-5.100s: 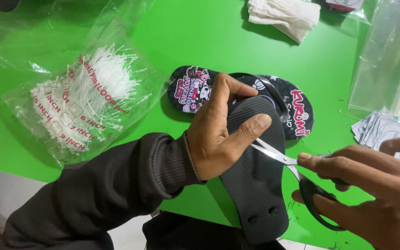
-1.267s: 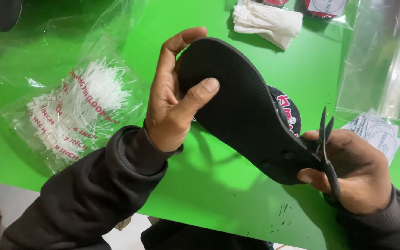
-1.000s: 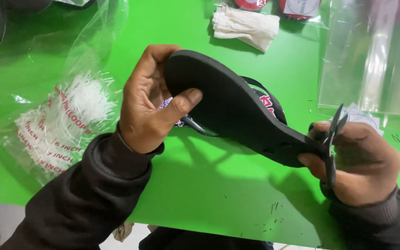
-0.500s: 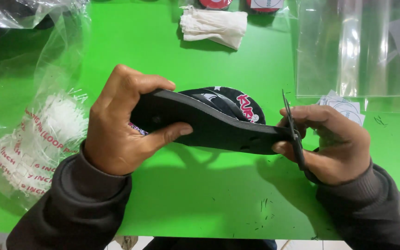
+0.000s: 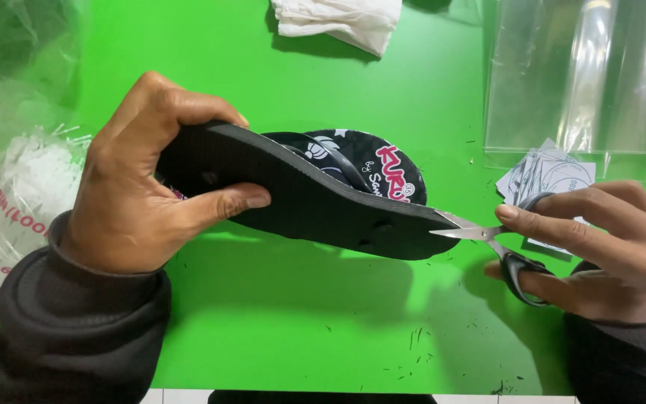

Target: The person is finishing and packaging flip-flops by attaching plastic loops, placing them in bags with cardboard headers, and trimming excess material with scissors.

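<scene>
Left hand (image 5: pixel 125 202) grip clamped on black sandal (image 5: pixel 315 206) as before, right hand (image 5: pixel 607 251) grip around scissors (image 5: pixel 487 239), now blades at sole edge.

Going off the green table (image 5: pixel 278 322): clear plastic bag of white fasteners (image 5: pixel 9 194) with red print at its left edge, empty clear bags (image 5: pixel 585 75) top right, small grey-white printed tags (image 5: pixel 551 176) just below those.

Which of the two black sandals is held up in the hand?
The plain-soled sandal gripped by the left hand; the printed sandal lies on the table behind it.
</scene>
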